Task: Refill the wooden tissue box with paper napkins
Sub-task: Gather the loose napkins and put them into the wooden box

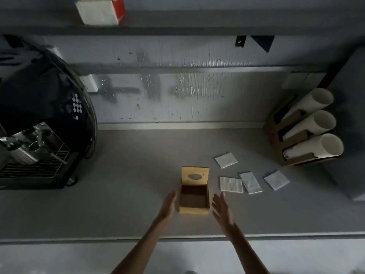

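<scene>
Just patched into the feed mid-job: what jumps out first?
The wooden box sits mid-counter, lid up, looking empty, with the left hand and right hand open at its sides. Four napkins lie scattered to its right; an espresso machine fills the left edge.

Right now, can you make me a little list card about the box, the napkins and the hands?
box: wooden box on the grey counter, lid tipped up, looks empty
napkins: four napkins lying loose on the counter, right of the box
left hand: left hand open, beside the box
right hand: right hand open, beside the box
holding: nothing
</scene>
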